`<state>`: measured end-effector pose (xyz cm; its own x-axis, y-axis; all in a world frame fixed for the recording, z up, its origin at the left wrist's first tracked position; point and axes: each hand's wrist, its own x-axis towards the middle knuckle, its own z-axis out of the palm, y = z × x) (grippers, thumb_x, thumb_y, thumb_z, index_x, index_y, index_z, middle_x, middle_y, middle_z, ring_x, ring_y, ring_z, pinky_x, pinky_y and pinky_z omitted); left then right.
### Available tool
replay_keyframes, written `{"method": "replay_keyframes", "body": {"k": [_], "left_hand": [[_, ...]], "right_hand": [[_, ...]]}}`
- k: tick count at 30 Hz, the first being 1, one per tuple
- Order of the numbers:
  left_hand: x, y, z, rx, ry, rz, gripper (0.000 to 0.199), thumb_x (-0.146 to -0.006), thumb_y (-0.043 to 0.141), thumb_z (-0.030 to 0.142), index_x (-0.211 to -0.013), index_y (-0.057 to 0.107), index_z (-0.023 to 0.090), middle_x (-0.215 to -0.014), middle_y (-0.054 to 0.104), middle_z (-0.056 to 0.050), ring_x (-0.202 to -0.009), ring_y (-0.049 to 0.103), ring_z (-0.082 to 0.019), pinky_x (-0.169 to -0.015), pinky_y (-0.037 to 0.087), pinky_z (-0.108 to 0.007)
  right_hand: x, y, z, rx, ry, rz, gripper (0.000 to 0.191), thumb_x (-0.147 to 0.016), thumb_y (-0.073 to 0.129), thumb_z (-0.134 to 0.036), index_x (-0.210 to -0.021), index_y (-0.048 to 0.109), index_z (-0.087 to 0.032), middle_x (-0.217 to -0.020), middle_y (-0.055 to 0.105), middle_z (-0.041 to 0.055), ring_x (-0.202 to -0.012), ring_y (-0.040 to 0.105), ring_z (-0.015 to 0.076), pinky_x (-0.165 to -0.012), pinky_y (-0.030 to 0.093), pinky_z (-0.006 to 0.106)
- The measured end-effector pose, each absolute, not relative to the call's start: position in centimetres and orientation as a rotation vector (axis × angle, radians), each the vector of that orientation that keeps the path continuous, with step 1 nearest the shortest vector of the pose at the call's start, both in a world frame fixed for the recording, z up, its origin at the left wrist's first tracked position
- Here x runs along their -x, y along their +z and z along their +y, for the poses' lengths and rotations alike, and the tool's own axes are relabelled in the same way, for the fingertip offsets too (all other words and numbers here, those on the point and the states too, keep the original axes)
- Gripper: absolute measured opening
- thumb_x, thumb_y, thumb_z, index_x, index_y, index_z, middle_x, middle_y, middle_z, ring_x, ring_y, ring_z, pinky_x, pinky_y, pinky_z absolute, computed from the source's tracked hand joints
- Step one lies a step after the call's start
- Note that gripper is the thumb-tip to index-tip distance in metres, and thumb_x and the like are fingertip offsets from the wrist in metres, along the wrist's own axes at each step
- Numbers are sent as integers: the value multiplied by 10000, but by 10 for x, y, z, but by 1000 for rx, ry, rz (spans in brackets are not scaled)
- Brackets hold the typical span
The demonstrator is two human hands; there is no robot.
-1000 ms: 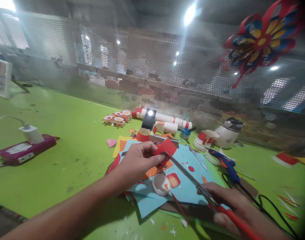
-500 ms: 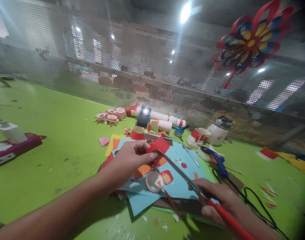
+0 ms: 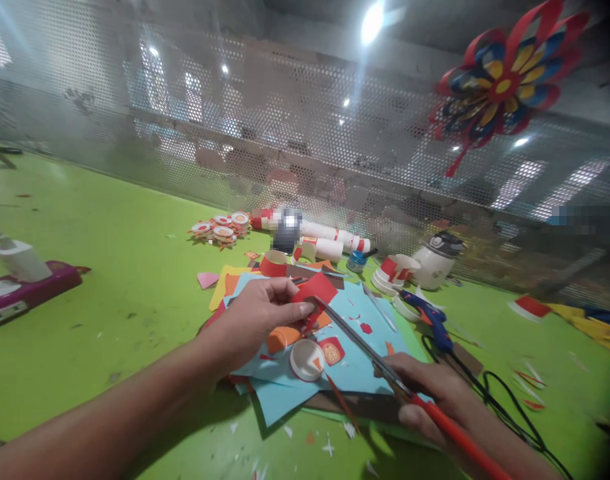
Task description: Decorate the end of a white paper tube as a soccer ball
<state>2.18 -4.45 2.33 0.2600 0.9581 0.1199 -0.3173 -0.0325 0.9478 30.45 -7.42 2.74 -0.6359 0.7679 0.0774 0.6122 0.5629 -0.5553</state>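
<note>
My left hand [image 3: 265, 317] pinches a piece of red paper [image 3: 321, 288] between thumb and fingers, above a pile of coloured sheets. My right hand [image 3: 425, 387] is wrapped round the red handles of a pair of scissors [image 3: 369, 352]. The blades look nearly closed and their tips reach the red paper beside my left thumb. Below lie light blue paper [image 3: 279, 400], a round white paper lid [image 3: 307, 361] with a red edge, and a red square with a gold emblem [image 3: 333, 351]. An orange paper piece [image 3: 283, 339] lies close under my left hand.
A blue glue gun [image 3: 435, 320] with a black cord lies right of the pile. Behind stand a blue ink bottle [image 3: 357, 261], red-and-white paper rings [image 3: 395, 270] and a white jar [image 3: 437, 263]. A purple power strip [image 3: 35, 293] sits left. A paper flower [image 3: 505, 87] hangs upper right.
The view has shifted very slightly. Both hands keep their hold, and the scissor tips stay at the red paper with hardly any movement.
</note>
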Motion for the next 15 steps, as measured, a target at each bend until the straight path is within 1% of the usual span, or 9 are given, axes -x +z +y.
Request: {"method": "replay_keyframes", "body": {"k": [3, 6, 11, 15], "left_hand": [[-22, 22, -44, -1147, 1192, 740, 198, -685, 822, 286, -716, 693, 139, -674, 658, -12, -626, 603, -123, -666, 485, -276], [-22, 21, -43, -1139, 1197, 739, 208, -677, 828, 288, -711, 690, 137, -670, 658, -10, -625, 609, -123, -665, 488, -272], [-23, 24, -43, -1125, 1198, 764, 242, -646, 847, 303, -692, 689, 125, -648, 652, -12, -606, 602, -120, -652, 485, -269], [-24, 25, -44, -1116, 1189, 760, 246, -639, 852, 301, -693, 693, 121, -655, 655, -14, -608, 603, -117, -651, 485, -265]], "right_hand": [[-305, 26, -74, 1092, 746, -2471, 452, -914, 439, -605, -977, 619, -196, -834, 627, 52, -704, 553, 174, -585, 431, 245], [-303, 28, -75, 1137, 796, -2446, 442, -916, 444, -604, -971, 611, -198, -817, 597, 42, -693, 518, 162, -586, 421, 240], [-299, 32, -78, 1215, 890, -2416, 496, -900, 424, -652, -977, 597, -193, -751, 539, 19, -658, 465, 151, -552, 393, 232], [-299, 33, -79, 1241, 912, -2414, 499, -900, 424, -653, -992, 601, -196, -759, 553, 25, -663, 472, 157, -555, 397, 241]]}}
